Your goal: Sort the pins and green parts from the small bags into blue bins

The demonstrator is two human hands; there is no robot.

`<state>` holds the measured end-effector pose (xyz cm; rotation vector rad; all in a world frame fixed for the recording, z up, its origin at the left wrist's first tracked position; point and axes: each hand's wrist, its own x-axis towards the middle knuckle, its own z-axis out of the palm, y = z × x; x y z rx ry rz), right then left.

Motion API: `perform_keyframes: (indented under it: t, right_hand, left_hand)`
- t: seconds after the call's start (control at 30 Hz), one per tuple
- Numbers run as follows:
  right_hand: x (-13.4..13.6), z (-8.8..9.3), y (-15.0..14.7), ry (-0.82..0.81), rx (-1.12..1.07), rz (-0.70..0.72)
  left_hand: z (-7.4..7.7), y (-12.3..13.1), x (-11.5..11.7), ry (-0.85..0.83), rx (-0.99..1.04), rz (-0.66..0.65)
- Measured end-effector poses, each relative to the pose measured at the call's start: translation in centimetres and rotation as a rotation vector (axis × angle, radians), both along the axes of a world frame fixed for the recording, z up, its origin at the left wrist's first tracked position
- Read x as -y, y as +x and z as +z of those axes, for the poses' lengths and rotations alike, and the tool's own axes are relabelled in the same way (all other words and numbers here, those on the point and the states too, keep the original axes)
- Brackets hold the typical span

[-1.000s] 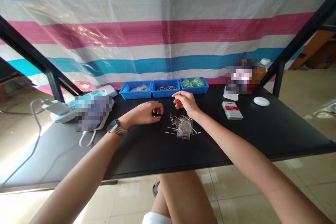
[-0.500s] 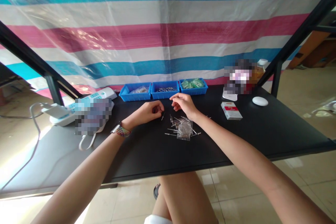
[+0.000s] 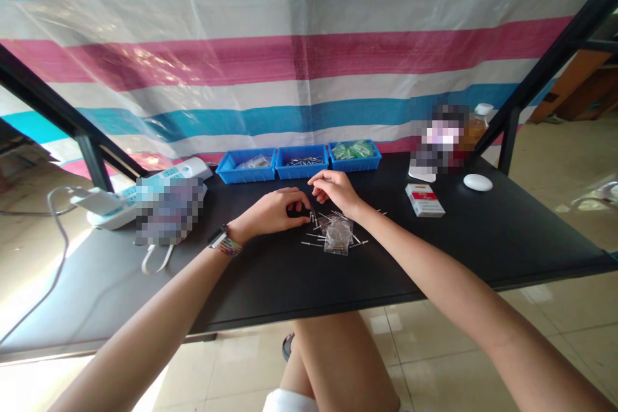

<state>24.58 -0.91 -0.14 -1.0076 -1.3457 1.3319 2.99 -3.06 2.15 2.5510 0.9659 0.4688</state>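
Note:
My left hand [image 3: 277, 209] rests on the black table [image 3: 434, 251] with its fingers curled in a pinch on a thin metal pin at the left edge of a scatter of loose metal pins [image 3: 316, 232]. My right hand [image 3: 335, 190] hovers just right of it, fingers bent and pinched close together; what they hold is too small to make out. A small clear plastic bag [image 3: 338, 235] lies on the pins below my right wrist. Both hands' fingertips nearly meet.
Three blue trays stand in a row at the back: the left tray [image 3: 246, 166], the middle tray [image 3: 303, 162] with metal parts, the right tray [image 3: 355, 154] with green packets. A white power strip [image 3: 145, 187] lies left; a red-white box [image 3: 425, 199] and white puck [image 3: 477, 182] right.
My left hand has slid right and closed toward my right hand at the pin pile. The right hand stayed almost in place.

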Motion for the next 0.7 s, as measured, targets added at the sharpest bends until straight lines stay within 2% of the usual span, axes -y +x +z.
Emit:
perform_keyframes:
  t: [0.17,0.4,0.53,0.7]
  right_hand:
    - [0.0,0.0,-0.1,0.013,0.001,0.011]
    - [0.2,0.4,-0.1,-0.009,0.007,-0.001]
    - [0.2,0.4,0.0,-0.005,0.016,-0.001]
    - [0.2,0.3,0.0,-0.009,0.017,0.004]
  left_hand:
    - [0.0,0.4,0.4,-0.005,0.022,0.026]
    - [0.3,0.3,0.7,0.061,-0.016,-0.029]
    - [-0.3,0.1,0.2,0.076,0.017,-0.003]
    - [-1.4,-0.2,-0.8,-0.005,0.145,0.018]
